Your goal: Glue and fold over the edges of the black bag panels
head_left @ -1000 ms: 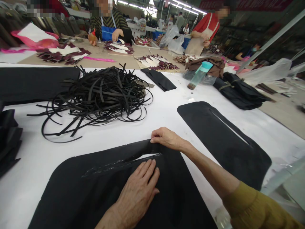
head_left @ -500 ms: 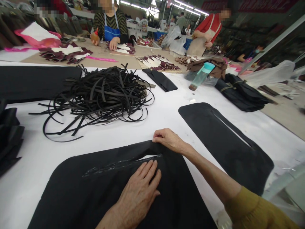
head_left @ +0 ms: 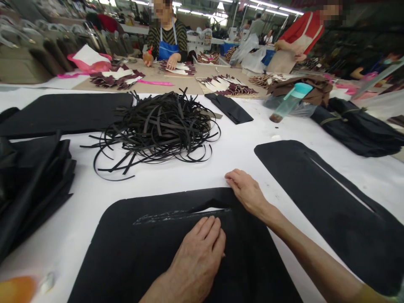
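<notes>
A black cut panel (head_left: 132, 248) with a long slit and a shiny glue line lies on the white table in front of me. My left hand (head_left: 198, 252) rests flat on it just below the slit, fingers together and stretched out. My right hand (head_left: 246, 191) sits at the panel's far edge near the slit's right end, fingers pinched on the edge of the material. A tangled heap of black strips (head_left: 158, 126) lies beyond the panel.
A second slit black panel (head_left: 331, 202) lies to the right. Folded black pieces (head_left: 28, 185) are stacked at the left. A teal-capped bottle (head_left: 288, 103) lies further back. Two people work at the far table among maroon and white pieces (head_left: 116, 75). An orange object (head_left: 15, 290) shows bottom left.
The view has swung left, showing the black stack on the left. My right hand has eased down onto the panel's edge; my left hand stays flat below the slit.
</notes>
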Action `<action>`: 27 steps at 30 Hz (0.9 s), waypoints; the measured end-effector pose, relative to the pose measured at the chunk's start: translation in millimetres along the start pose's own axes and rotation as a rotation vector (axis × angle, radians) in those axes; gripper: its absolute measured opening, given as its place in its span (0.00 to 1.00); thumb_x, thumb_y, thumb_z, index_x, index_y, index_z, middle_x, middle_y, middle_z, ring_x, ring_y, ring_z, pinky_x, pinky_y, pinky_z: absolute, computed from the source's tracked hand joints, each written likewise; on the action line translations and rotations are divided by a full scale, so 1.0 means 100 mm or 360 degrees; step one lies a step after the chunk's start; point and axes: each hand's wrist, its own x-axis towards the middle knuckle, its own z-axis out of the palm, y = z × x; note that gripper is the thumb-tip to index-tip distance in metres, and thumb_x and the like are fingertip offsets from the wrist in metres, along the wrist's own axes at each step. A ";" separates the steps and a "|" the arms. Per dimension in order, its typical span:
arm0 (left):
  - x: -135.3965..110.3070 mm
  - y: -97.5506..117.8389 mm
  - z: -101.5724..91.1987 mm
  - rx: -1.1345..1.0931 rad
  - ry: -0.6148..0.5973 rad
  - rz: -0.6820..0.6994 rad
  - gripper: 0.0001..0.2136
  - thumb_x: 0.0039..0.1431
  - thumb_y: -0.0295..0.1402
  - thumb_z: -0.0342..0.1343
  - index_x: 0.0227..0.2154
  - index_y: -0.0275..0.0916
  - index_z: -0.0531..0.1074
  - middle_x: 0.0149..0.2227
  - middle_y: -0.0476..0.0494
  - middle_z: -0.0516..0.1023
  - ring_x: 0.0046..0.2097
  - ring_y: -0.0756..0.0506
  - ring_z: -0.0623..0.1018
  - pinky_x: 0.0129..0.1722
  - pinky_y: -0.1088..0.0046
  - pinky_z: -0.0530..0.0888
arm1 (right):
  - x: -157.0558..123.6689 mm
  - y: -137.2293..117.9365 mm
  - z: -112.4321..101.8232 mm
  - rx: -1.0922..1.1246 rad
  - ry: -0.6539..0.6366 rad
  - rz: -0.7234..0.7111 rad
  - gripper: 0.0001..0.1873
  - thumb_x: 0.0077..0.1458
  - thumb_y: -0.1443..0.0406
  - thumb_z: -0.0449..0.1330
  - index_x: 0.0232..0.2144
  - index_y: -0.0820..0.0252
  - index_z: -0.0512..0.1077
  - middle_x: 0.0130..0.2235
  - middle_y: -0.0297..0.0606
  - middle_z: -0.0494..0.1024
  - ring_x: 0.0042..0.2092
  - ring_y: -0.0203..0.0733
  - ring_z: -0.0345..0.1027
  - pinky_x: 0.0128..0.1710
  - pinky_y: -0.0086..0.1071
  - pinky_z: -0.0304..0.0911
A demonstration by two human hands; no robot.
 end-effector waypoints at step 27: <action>-1.33 -1.06 -0.28 0.0620 -0.0166 -0.1069 0.40 0.60 0.49 0.17 0.51 0.25 0.67 0.57 0.27 0.64 0.57 0.33 0.66 0.54 0.47 0.63 | -0.93 0.30 0.28 -0.0789 0.0100 -0.0294 0.21 0.64 0.64 0.43 0.54 0.67 0.63 0.59 0.46 0.63 0.58 0.47 0.56 0.56 0.46 0.52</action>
